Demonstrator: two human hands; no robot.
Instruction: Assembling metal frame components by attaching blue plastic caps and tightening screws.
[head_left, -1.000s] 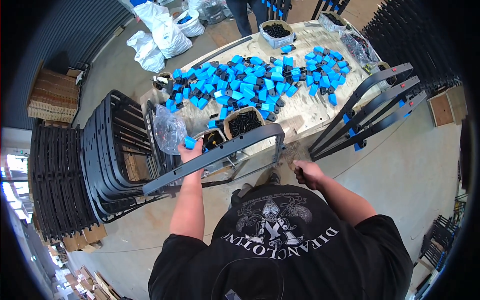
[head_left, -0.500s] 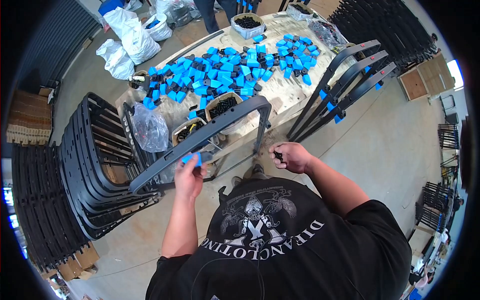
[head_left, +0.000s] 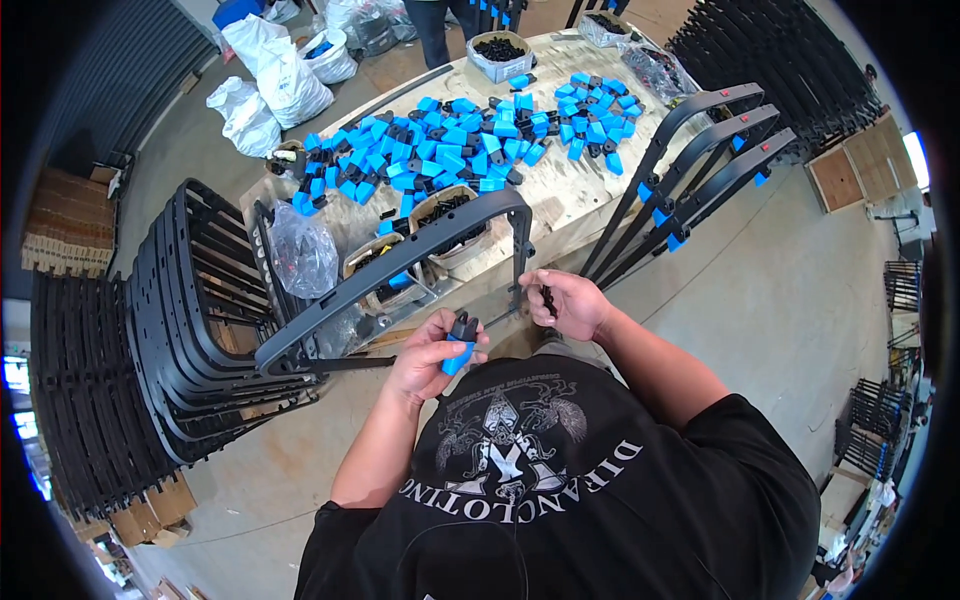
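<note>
My left hand [head_left: 420, 368] grips a blue-and-black plastic foot cap [head_left: 456, 360], its black forked end pointing up and away from me. My right hand [head_left: 578, 306] is closed around a few small black parts [head_left: 548, 298] that look like screws, held in the palm under curled fingers. Just beyond both hands stands a bent black metal tube frame [head_left: 385, 268], leaning against the table edge. The right fingertips are close to its upright leg; whether they touch it I cannot tell.
Many blue caps [head_left: 430, 150] lie heaped on the wooden table [head_left: 580, 190]. Boxes of small black parts [head_left: 455, 215] stand at its near edge and a tub [head_left: 500, 58] at its far side. Stacked frames [head_left: 165, 330] stand left; several frames [head_left: 690, 165] lean right.
My left hand has moved right and nearer to my body, turning the cap so its black end faces up. My right hand has shifted slightly left and up toward the frame's leg.
</note>
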